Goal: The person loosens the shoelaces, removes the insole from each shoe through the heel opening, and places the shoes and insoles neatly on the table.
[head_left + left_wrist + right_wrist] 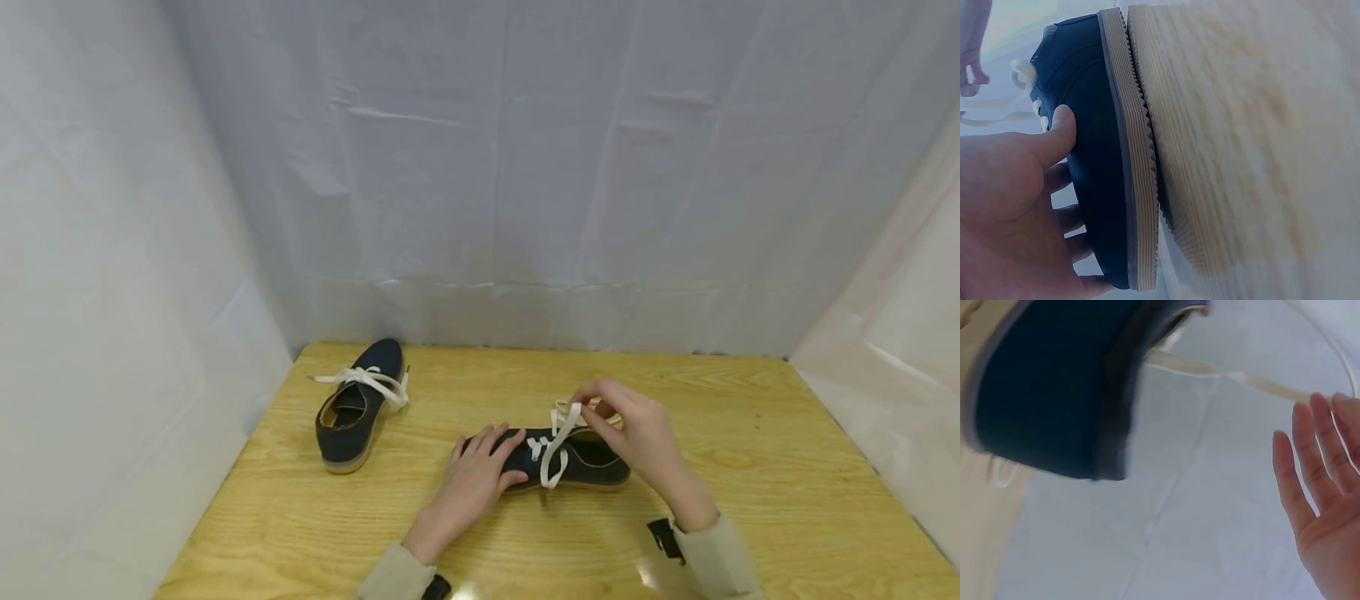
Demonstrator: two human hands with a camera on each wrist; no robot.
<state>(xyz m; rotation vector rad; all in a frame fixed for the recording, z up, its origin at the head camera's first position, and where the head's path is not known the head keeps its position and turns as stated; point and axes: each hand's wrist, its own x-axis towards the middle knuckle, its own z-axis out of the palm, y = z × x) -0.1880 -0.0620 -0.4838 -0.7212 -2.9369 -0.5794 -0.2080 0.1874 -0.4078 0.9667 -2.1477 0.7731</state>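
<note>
A navy lace-up shoe (600, 475) lies on the table with its toe to the left and its opening to the right. My left hand (474, 482) holds it by the toe, fingers spread over the top. In the left wrist view, the thumb (1063, 128) presses on the shoe's side (1094, 169) above a ribbed tan sole (1138, 156). Above the opening, my right hand (637, 429) pinches a white shoelace (558, 446) between thumb and index finger. The right wrist view shows that lace (1260, 383) stretching from the shoe to the fingertips, the other fingers extended.
A matching navy shoe (352, 429) stands at the table's back left, toe pointing away, its white laces (367, 377) tied loosely. The wooden table (787, 492) is bordered by pale sheeting (525, 208) at the back and both sides.
</note>
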